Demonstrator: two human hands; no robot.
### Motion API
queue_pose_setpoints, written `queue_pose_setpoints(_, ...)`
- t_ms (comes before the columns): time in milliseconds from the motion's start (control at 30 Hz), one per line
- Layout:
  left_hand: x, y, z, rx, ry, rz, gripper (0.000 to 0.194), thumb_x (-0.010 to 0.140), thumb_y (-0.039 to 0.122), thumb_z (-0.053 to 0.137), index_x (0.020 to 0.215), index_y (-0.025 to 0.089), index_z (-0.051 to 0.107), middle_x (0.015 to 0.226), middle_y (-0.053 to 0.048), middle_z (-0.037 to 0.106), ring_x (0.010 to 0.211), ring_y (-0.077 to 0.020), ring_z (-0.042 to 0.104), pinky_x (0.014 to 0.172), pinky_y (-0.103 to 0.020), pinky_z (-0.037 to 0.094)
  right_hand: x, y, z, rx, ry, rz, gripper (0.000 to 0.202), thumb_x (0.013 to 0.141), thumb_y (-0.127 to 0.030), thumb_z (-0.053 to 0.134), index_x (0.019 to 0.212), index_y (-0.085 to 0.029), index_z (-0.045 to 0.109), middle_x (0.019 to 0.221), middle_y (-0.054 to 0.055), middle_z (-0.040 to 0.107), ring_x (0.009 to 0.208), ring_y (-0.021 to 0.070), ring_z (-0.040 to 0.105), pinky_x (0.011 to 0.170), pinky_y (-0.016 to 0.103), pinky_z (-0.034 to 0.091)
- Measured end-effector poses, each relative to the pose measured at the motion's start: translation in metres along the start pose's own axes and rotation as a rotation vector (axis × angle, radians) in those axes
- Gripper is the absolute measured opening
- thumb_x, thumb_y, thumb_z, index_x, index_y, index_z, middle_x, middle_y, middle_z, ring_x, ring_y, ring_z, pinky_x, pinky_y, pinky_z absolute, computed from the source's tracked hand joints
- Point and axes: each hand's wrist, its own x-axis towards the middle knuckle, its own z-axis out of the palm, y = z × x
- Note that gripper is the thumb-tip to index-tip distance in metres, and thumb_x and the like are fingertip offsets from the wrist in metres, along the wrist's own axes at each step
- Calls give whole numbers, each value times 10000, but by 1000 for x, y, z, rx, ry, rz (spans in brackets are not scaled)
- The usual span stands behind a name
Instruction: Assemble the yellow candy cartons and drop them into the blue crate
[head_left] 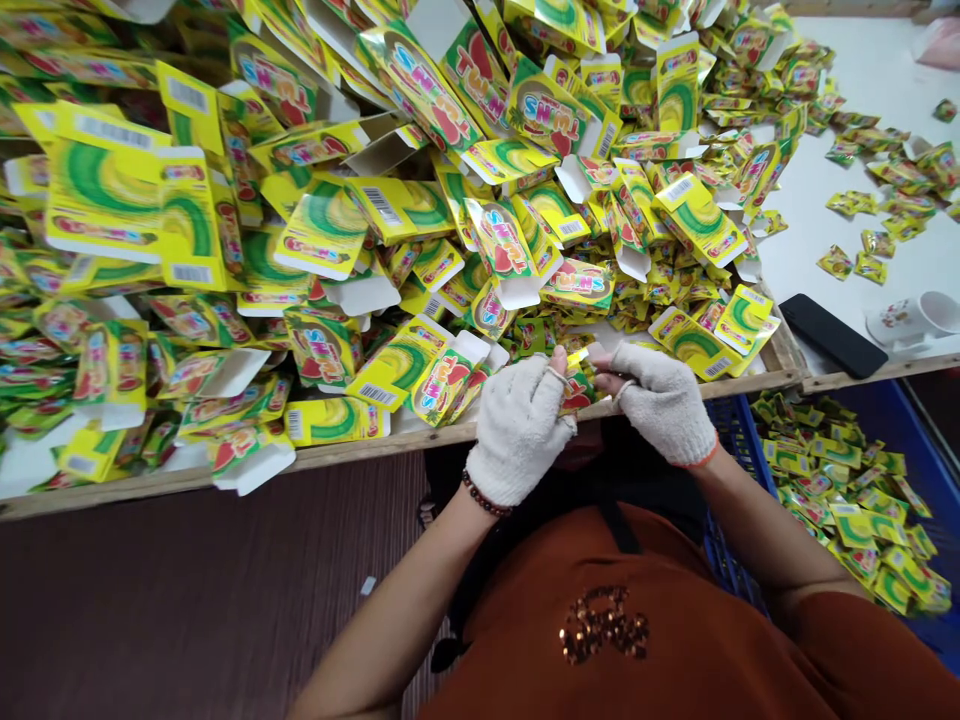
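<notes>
At the table's front edge, my two hands meet in white gloves that leave the fingertips bare. My left hand (521,425) is closed on the left side of a small yellow, green and red candy box (577,385). Its right side, near the top flap, is pinched by the fingertips of my right hand (664,400). Fingers partly cover the box, and what is inside it cannot be made out. Close by on the left lie flattened or open printed boxes (442,385). Small wrapped candy packets (534,335) lie just behind my hands.
A deep heap of printed cartons (322,230) covers the table, bounded by a wooden edge (420,437). Right of it are a black phone (831,335), a white mug (911,318) and loose packets (851,203). Below right, a blue crate (911,420) holds many boxes.
</notes>
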Motion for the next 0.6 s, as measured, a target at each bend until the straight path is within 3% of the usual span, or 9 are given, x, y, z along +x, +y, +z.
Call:
queue_pose_setpoints(100,5,3,4,-36,30,-42,728,823,256,627,1490,109,374,1170,-188,633,1068,-326,610,888,-479,493,-4,-3,-6,163,-135,123,196,880,-283,592,1012,-195,707,656,-23,643,467,111,547,499,248,449)
queue_pose_setpoints(167,8,8,10,-105,46,-35,712,853,290,624,1495,115,371,1168,-188,633,1064,-317,614,888,-475,503,-4,-4,-9,218,-269,154,161,892,-300,578,901,-180,686,540,-54,552,408,92,484,442,224,385)
queue_pose_setpoints(300,16,20,20,-356,30,-116,605,906,290,591,1471,155,423,1248,-178,615,1162,-294,588,979,-463,502,6,2,-21,-29,-271,2,241,897,-244,553,665,-181,560,590,-27,526,578,109,525,562,226,409)
queue_pose_setpoints(433,25,22,31,-674,15,-284,394,931,234,552,1322,188,539,1199,-111,661,1099,-213,645,975,-373,530,15,14,-28,-214,-237,-189,162,866,-142,515,731,-195,587,788,32,613,793,168,590,749,292,477)
queue_pose_setpoints(500,29,19,39,-822,53,-419,320,908,251,592,1219,190,547,1081,-76,686,989,-184,683,896,-333,564,14,22,-25,-188,-100,-214,126,871,-153,521,821,-210,621,856,54,645,860,195,614,807,333,503)
queue_pose_setpoints(600,34,18,50,-1020,142,-547,292,873,284,643,1115,200,504,977,-40,685,902,-165,704,830,-309,583,8,37,-12,-42,266,-166,57,866,-244,606,919,-225,616,985,79,664,963,221,631,869,377,529)
